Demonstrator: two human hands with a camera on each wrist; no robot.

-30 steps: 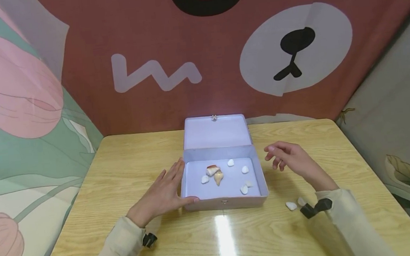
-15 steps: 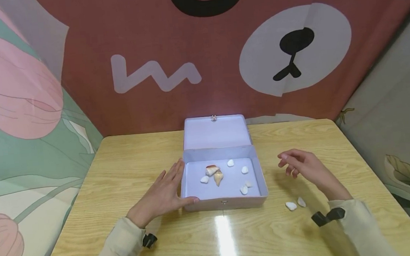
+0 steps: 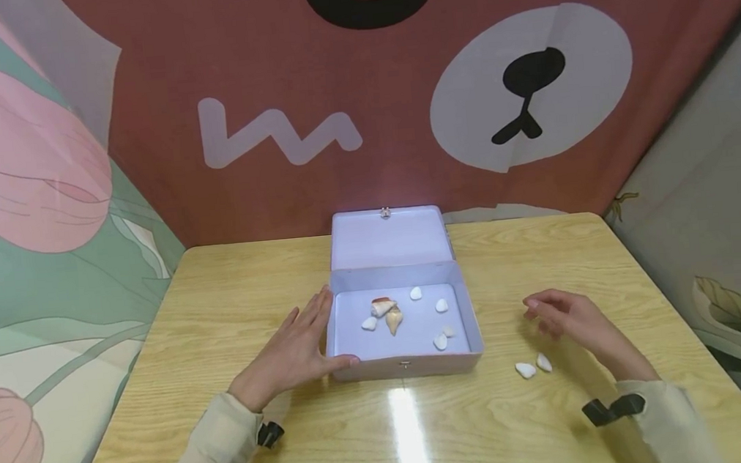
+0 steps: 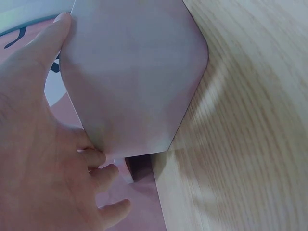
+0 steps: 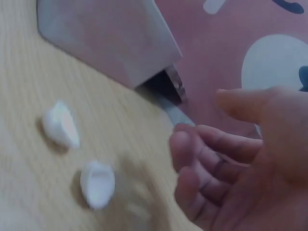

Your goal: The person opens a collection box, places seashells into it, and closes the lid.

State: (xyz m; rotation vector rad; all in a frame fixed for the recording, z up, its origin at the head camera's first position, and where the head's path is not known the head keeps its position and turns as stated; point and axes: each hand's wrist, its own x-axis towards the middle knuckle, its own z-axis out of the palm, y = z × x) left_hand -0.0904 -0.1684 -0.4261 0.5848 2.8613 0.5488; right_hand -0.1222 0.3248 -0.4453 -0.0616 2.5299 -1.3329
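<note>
My left hand (image 3: 288, 352) spans the left end of an open pale lilac tin box (image 3: 409, 366), its fingers straight along the left rim and the thumb lying over the front corner. In the left wrist view, fingertips touch the far corner of the box's end wall (image 4: 139, 72). Inside lie a reddish-topped shell (image 3: 382, 307), a tan spiral shell (image 3: 394, 320) and several small white shells, one white shell (image 3: 369, 323) beside them. My right hand (image 3: 570, 317) hovers right of the box, fingers loosely bent and holding nothing. Close below it two white shells (image 5: 97, 185) lie on the table.
The box's hinged lid (image 3: 389, 237) stands tilted back, a metal clasp (image 3: 386, 213) on its edge. A wood-grain table (image 3: 235, 273) carries everything. Behind rises a red-brown cloth (image 3: 403, 148) printed with a bear's muzzle, and patterned cloths hang at both sides.
My right hand has moved from beside the box's right wall rightward and toward me, uncovering the second white shell on the table. My left hand has stayed on the box.
</note>
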